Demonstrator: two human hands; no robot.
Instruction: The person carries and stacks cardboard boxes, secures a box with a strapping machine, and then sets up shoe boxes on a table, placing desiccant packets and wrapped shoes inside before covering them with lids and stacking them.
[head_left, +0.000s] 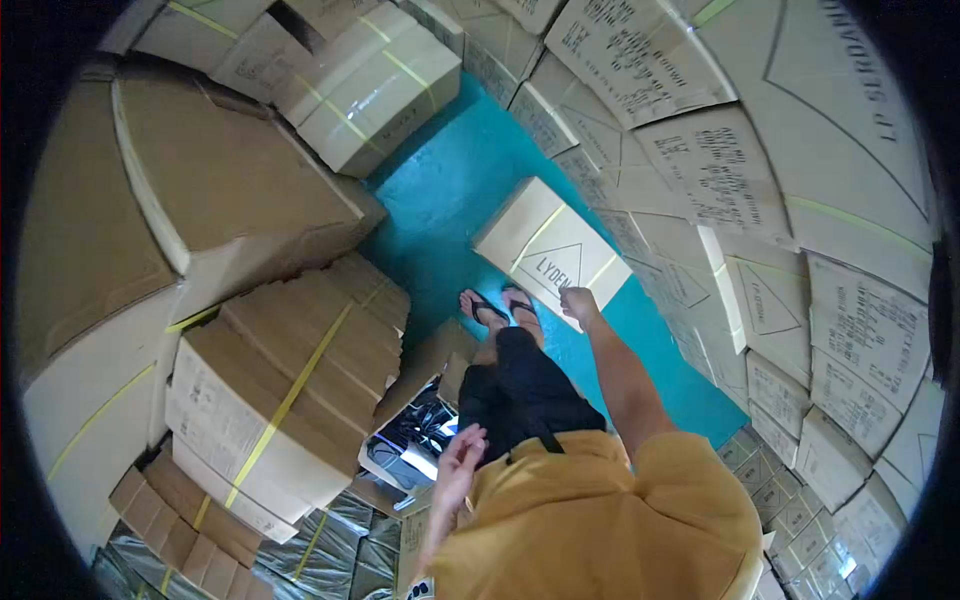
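Observation:
My right hand (577, 303) is closed, fingers curled in, in front of the near edge of a strapped cardboard carton (535, 225) marked with a diamond and lettering. Whether the hand touches the carton or holds anything small, I cannot tell. That carton lies on the teal floor just beyond my sandalled feet. Low beside my left thigh hangs my left hand (462, 455), its fingers loosely bent and nothing visible in them. Closest to it is an open carton (390, 480) with dark cables or similar items inside.
Printed cartons (715, 175) are stacked like a wall along the right. Large brown cartons (225, 160) and a yellow-strapped bundle of flat cardboard (290, 370) crowd the left. Another strapped carton (370, 100) stands farther ahead. Teal floor (430, 180) runs between the stacks.

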